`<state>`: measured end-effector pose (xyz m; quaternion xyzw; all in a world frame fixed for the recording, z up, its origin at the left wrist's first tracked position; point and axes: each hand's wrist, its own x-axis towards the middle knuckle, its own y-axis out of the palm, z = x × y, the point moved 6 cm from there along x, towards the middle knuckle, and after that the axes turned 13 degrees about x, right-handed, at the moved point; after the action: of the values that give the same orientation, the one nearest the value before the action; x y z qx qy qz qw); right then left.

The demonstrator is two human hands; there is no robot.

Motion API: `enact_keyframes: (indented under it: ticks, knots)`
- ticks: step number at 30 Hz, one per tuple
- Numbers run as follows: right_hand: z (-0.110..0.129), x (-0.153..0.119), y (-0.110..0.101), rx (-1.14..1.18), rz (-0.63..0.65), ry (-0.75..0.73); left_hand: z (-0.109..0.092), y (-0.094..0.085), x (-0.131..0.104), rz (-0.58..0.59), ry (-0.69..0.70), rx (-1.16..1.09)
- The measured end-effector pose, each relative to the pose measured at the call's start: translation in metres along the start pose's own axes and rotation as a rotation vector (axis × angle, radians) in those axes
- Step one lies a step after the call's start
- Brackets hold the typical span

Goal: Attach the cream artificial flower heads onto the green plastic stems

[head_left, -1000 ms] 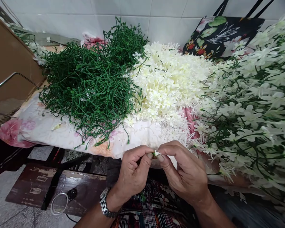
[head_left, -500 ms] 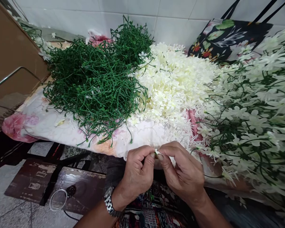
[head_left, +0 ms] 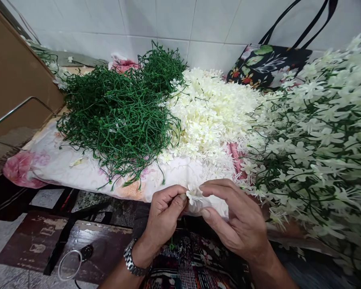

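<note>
Between thumb and forefinger, my left hand (head_left: 165,216) pinches a white artificial flower (head_left: 194,196) just below its petals. My right hand (head_left: 234,216) is beside the flower with thumb and fingers apart, its fingertips close to the petals. A green stem end shows below my left hand, over the patterned clothing. Beyond my hands lies a tangled heap of green plastic stems (head_left: 117,116). Touching it on the right is a pile of loose cream-white flower heads (head_left: 210,108). Many white flowers on green stems (head_left: 319,160) are massed at my right.
A floral cloth (head_left: 87,176) covers the work surface. A cardboard box (head_left: 21,72) stands at the left with a metal rod before it. A black floral bag (head_left: 267,68) leans on the tiled wall. A worn brown wooden board (head_left: 99,245) with a clear ring is low at the left.
My right hand has parted from the pinch and opened. The white flower now shows spread out at my left fingertips. The whole view has shifted slightly.
</note>
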<state>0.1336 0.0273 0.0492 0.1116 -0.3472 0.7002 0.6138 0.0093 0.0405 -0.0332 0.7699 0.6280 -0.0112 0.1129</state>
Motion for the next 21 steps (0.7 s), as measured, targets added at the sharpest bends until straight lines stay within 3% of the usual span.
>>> enact_keyframes:
  ticks: [5, 11, 21]
  knots:
    - [0.005, 0.000, 0.001, -0.070, -0.006, -0.047, -0.008, 0.001, -0.001, 0.002, 0.085, 0.088]
    - [0.001, -0.001, 0.005, -0.128, 0.010, -0.051, -0.034, 0.004, -0.003, -0.049, 0.248, 0.397]
    - [-0.009, -0.004, -0.003, 0.024, -0.006, 0.054, -0.034, 0.006, -0.001, -0.056, 0.222, 0.465]
